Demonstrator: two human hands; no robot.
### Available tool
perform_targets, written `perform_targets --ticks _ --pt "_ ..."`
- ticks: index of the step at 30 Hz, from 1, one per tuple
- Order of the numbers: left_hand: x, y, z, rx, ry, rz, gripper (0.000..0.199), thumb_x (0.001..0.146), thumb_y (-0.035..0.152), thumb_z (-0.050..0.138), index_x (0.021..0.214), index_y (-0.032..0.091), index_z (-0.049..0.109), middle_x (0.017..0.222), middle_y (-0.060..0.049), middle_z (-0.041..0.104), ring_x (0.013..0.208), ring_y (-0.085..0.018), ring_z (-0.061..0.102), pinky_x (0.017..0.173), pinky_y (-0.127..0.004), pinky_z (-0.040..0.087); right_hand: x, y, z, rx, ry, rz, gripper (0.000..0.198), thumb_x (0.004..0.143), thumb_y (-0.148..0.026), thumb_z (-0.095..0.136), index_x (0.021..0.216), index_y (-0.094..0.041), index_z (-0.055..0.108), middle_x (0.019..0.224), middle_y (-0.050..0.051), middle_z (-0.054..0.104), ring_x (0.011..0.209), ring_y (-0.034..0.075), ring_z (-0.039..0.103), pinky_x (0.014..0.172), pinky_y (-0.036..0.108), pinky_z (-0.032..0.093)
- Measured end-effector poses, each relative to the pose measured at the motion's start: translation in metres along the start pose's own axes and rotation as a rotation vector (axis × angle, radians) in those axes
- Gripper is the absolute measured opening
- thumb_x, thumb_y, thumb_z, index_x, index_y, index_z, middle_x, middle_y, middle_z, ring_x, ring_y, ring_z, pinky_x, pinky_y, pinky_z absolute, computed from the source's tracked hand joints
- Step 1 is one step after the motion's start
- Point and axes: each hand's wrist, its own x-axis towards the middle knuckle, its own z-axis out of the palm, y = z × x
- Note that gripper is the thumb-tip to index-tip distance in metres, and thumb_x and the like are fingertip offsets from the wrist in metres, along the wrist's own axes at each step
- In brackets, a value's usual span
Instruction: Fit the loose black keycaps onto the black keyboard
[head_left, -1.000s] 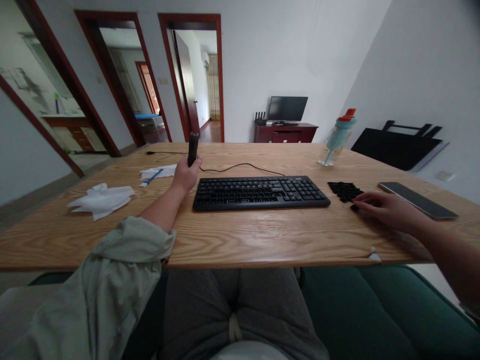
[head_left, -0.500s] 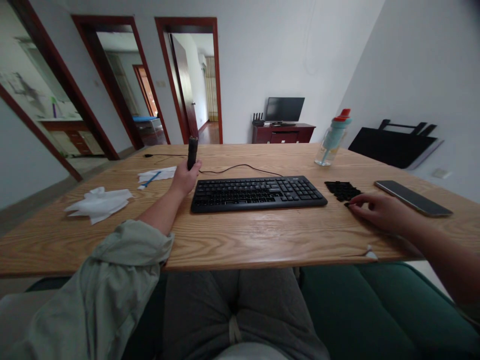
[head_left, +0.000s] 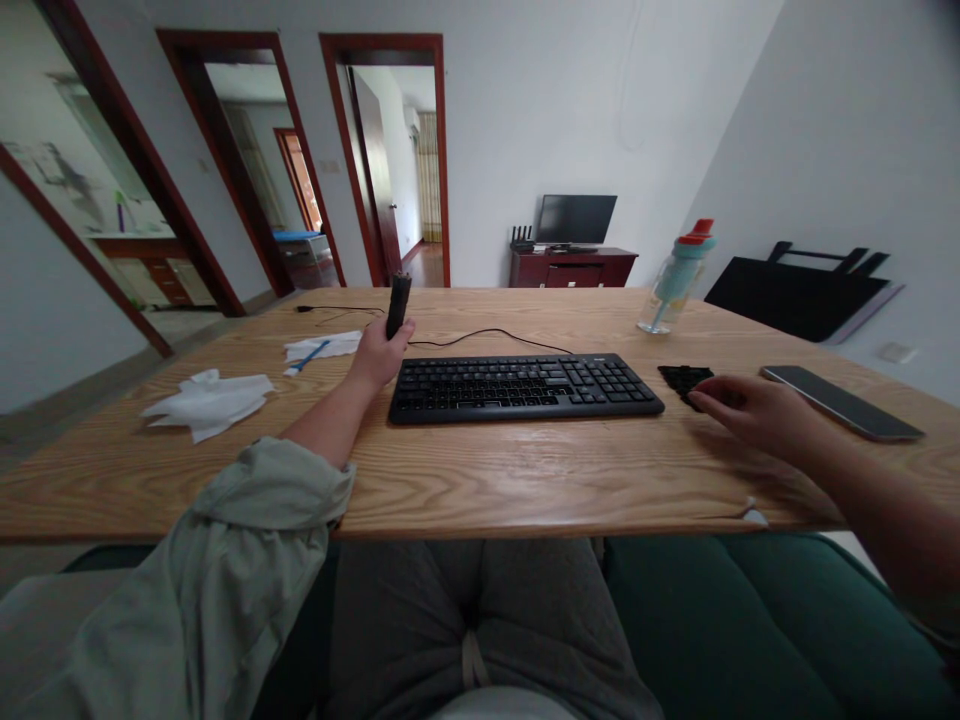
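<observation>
A black keyboard (head_left: 525, 390) lies across the middle of the wooden table. Upright in my left hand (head_left: 382, 352), just past the keyboard's left end, is a short dark stick-like object (head_left: 398, 305); my fingers are wrapped round its lower part. At the keyboard's right stands a low pile of small black keycaps (head_left: 681, 378), partly covered by my right hand (head_left: 750, 410). The thumb and forefinger of that hand are pinched together at the pile's near edge. Whatever sits between those fingertips is too small and dark to make out.
A dark phone-like slab (head_left: 840, 402) lies right of my right hand. A water bottle (head_left: 671, 285) stands behind the keycaps. On the left are crumpled tissue (head_left: 214, 402), a blue-handled brush-like stick (head_left: 309, 357) on more tissue, and a cable (head_left: 487, 332) behind the keyboard.
My right hand has shifted slightly up and over the keycap pile, hiding more of it. The left hand keeps its hold; the whole view has swung slightly left.
</observation>
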Motion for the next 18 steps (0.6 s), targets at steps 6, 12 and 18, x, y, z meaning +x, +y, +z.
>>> perform_targets --ticks 6,12,18 --pt "-0.006 0.013 -0.005 0.126 -0.069 0.136 0.035 0.086 0.050 0.053 0.072 0.019 0.053 0.060 0.001 0.049 0.059 -0.014 0.045 0.055 -0.026 0.033 0.018 -0.122 0.005 0.261 0.039 -0.295 0.047 0.083 -0.061 0.057 0.093 -0.018 0.072 0.070 0.005 0.065 0.060 0.016 0.053 0.057 0.029 0.039" --pt "-0.016 0.025 -0.009 0.272 -0.339 0.308 0.033 0.088 0.046 0.053 0.090 0.015 0.066 0.078 -0.003 0.064 0.072 -0.018 0.056 0.065 -0.028 0.040 0.041 -0.277 0.076 0.670 -0.163 -0.537 0.060 0.086 -0.061 0.058 0.126 -0.017 0.060 0.079 0.004 0.067 0.066 0.015 0.056 0.059 0.027 0.043" --pt "-0.013 0.017 -0.013 0.242 -0.567 0.275 0.038 0.080 0.046 0.064 0.103 0.016 0.069 0.089 -0.006 0.070 0.080 -0.020 0.062 0.072 -0.030 0.046 0.034 -0.324 0.106 0.718 -0.068 -0.560 0.036 0.088 -0.052 0.057 0.084 -0.017 0.065 0.078 0.005 0.069 0.069 0.016 0.058 0.061 0.028 0.042"
